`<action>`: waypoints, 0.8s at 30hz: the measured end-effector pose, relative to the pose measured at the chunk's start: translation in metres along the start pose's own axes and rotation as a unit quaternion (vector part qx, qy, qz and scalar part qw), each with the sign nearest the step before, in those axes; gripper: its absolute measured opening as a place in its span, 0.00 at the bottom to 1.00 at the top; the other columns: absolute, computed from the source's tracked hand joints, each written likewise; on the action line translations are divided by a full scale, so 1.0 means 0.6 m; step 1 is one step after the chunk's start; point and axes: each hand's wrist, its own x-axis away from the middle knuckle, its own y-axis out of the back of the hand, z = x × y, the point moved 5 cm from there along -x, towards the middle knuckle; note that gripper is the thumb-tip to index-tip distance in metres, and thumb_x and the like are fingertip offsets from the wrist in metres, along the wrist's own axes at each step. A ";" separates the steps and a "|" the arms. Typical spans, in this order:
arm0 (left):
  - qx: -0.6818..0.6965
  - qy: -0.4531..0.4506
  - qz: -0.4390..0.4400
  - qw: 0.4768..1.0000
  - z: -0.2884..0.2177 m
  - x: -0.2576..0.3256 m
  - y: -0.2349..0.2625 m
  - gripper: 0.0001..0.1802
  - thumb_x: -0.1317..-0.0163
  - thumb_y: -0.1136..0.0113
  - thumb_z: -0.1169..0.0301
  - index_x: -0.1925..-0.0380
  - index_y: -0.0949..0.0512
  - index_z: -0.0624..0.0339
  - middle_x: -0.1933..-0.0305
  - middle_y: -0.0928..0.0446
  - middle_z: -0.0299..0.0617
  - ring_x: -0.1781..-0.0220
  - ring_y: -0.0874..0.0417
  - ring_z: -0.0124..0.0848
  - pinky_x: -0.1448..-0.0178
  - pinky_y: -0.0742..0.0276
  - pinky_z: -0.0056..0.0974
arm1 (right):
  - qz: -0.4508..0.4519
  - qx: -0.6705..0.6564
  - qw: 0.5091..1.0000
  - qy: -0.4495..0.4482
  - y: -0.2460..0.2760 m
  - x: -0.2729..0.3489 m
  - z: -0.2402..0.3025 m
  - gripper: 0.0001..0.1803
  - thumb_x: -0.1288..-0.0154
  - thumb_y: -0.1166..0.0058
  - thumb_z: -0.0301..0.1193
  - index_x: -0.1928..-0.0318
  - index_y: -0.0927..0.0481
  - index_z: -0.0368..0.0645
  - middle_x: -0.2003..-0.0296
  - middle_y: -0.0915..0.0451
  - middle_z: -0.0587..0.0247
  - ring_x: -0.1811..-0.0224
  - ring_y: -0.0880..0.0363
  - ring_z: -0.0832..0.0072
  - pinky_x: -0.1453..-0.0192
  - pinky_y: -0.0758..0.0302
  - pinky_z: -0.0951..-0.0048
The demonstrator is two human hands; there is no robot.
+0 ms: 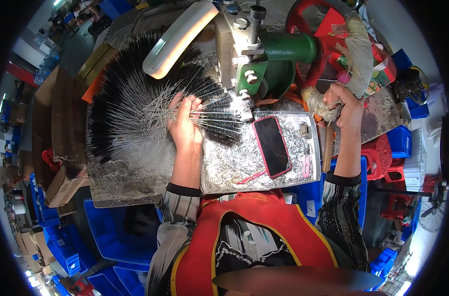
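My left hand (pixel 186 123) is closed around the wire stems of several black-bristled wire brushes (pixel 219 121). Their tips reach to the metal jaw (pixel 244 106) of a green hand press (pixel 288 47). Behind that hand spreads a big heap of similar brushes (pixel 136 106), bare wire ends toward the middle and dark bristles outward. On the right, my right hand (pixel 346 106) has its fingers wrapped round the tape-wrapped handle (pixel 319 104) beside the press's red wheel (pixel 303 19). A wooden rod (pixel 328 145) hangs down below that grip.
A shallow tray (pixel 224 182) strewn with metal clippings holds a red-edged phone (pixel 273 146), a pink-handled tool (pixel 306 165) and a small metal block (pixel 305 130). A lit lamp (pixel 180 39) hangs over the brushes. Blue bins (pixel 106 232) and red stools (pixel 377 155) surround the bench.
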 end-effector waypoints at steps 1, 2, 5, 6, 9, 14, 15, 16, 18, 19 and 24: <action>-0.002 0.000 -0.001 1.000 0.000 -0.001 0.000 0.18 0.45 0.46 0.78 0.54 0.35 0.65 0.67 0.26 0.48 0.69 0.22 0.31 0.66 0.22 0.31 | 0.011 -0.007 1.000 0.023 0.003 -0.004 -0.007 0.08 0.52 0.47 0.29 0.77 0.26 0.35 0.86 0.28 0.61 0.86 0.33 0.76 0.82 0.37 0.77; -0.005 0.000 -0.003 1.000 0.001 -0.001 -0.001 0.18 0.45 0.45 0.78 0.54 0.35 0.65 0.67 0.26 0.48 0.70 0.22 0.31 0.66 0.22 0.31 | 0.021 -0.013 0.999 0.046 0.004 -0.005 -0.008 0.09 0.52 0.47 0.29 0.76 0.26 0.35 0.86 0.28 0.61 0.86 0.33 0.76 0.82 0.37 0.77; -0.014 0.002 -0.001 1.000 0.000 0.003 -0.011 0.18 0.45 0.45 0.78 0.54 0.35 0.65 0.67 0.26 0.48 0.70 0.22 0.31 0.66 0.22 0.32 | -0.003 0.009 1.000 -0.008 0.011 -0.002 -0.004 0.08 0.52 0.47 0.29 0.77 0.25 0.35 0.87 0.28 0.61 0.87 0.33 0.76 0.81 0.36 0.76; -0.014 0.003 0.000 1.000 0.000 0.003 -0.012 0.18 0.45 0.45 0.78 0.54 0.35 0.65 0.67 0.26 0.48 0.70 0.22 0.31 0.66 0.22 0.32 | -0.004 0.009 1.000 -0.008 0.014 -0.006 0.000 0.08 0.52 0.47 0.29 0.77 0.25 0.35 0.87 0.28 0.61 0.87 0.33 0.76 0.81 0.36 0.76; -0.022 -0.006 0.001 1.000 -0.004 0.002 -0.011 0.18 0.45 0.45 0.78 0.54 0.35 0.65 0.67 0.26 0.47 0.71 0.22 0.31 0.66 0.22 0.32 | 0.055 0.016 0.998 -0.007 0.003 -0.016 0.023 0.09 0.52 0.48 0.29 0.77 0.25 0.35 0.87 0.28 0.61 0.87 0.33 0.76 0.81 0.37 0.76; -0.026 -0.014 0.006 1.000 -0.001 -0.001 -0.010 0.17 0.46 0.44 0.77 0.56 0.34 0.66 0.67 0.26 0.47 0.71 0.22 0.31 0.67 0.22 0.32 | -0.022 0.059 0.995 0.079 -0.012 0.014 0.031 0.08 0.50 0.48 0.27 0.79 0.27 0.34 0.86 0.28 0.60 0.86 0.32 0.76 0.80 0.36 0.75; -0.026 -0.014 0.008 1.000 -0.003 0.000 -0.013 0.17 0.46 0.44 0.77 0.56 0.34 0.66 0.67 0.26 0.47 0.71 0.22 0.31 0.67 0.22 0.32 | -0.027 0.003 0.991 0.134 -0.013 0.019 0.007 0.07 0.49 0.49 0.25 0.80 0.28 0.35 0.85 0.28 0.60 0.85 0.31 0.75 0.79 0.35 0.75; -0.042 -0.009 -0.002 0.999 -0.002 -0.001 -0.017 0.17 0.46 0.44 0.76 0.56 0.33 0.66 0.67 0.26 0.47 0.71 0.22 0.31 0.67 0.22 0.32 | -0.033 -0.052 0.980 0.191 -0.009 0.020 -0.024 0.07 0.49 0.51 0.24 0.81 0.29 0.35 0.84 0.28 0.60 0.84 0.31 0.75 0.77 0.34 0.74; -0.058 -0.008 -0.017 0.998 -0.007 -0.002 -0.011 0.16 0.46 0.43 0.76 0.57 0.32 0.65 0.67 0.26 0.47 0.71 0.22 0.31 0.67 0.22 0.32 | 0.051 -0.068 0.964 0.253 -0.023 0.016 -0.033 0.08 0.48 0.53 0.21 0.82 0.31 0.35 0.84 0.29 0.62 0.82 0.31 0.75 0.74 0.33 0.73; -0.064 0.020 -0.001 0.998 -0.005 -0.005 -0.010 0.16 0.46 0.43 0.74 0.57 0.32 0.65 0.67 0.25 0.46 0.71 0.22 0.31 0.67 0.22 0.32 | 0.058 -0.068 0.970 0.224 -0.020 0.012 -0.036 0.09 0.48 0.53 0.20 0.83 0.31 0.35 0.84 0.30 0.63 0.82 0.32 0.75 0.73 0.33 0.73; -0.159 0.136 0.111 0.972 -0.020 0.006 -0.004 0.18 0.48 0.39 0.71 0.58 0.30 0.63 0.67 0.24 0.41 0.67 0.22 0.28 0.64 0.25 0.28 | 0.059 -0.067 0.983 0.162 -0.014 0.007 -0.040 0.09 0.48 0.54 0.20 0.83 0.31 0.36 0.85 0.31 0.63 0.82 0.33 0.75 0.72 0.33 0.74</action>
